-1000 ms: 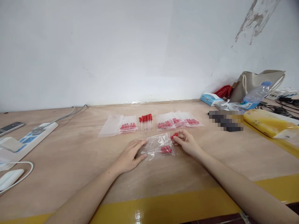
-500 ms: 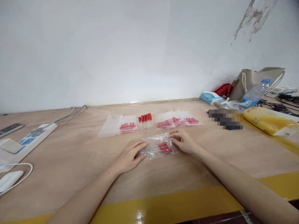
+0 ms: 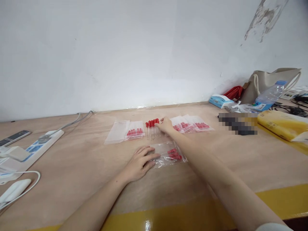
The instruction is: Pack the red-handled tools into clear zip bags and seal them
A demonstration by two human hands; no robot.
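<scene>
A clear zip bag (image 3: pixel 163 163) lies flat on the table in front of me, with several red-bulbed droppers (image 3: pixel 174 154) inside. My left hand (image 3: pixel 141 163) rests over the bag's left end, its fingers stretched out and thumb apart. Beyond the bag is a row of loose glass droppers (image 3: pixel 151 125) with red bulbs. My right hand (image 3: pixel 165 125) reaches across to that row, thumb and fingertips at the rightmost bulb. Filled bags (image 3: pixel 199 124) overlap to the right of this hand. Left of the row are another filled bag (image 3: pixel 135 131) and a flat, pale bag (image 3: pixel 115 132).
At left stand a power strip (image 3: pixel 47 144), a phone (image 3: pixel 14 138) and a white charging case (image 3: pixel 15 190) with a cable. On the right are a yellow tissue pack (image 3: pixel 281 125), a water bottle (image 3: pixel 270 95), a blue box (image 3: pixel 220 101) and a beige bag (image 3: pixel 262 83).
My right hand has left the right end of the zip bag and moved up and left to the loose droppers. My left hand stays on the bag. The view has shifted slightly.
</scene>
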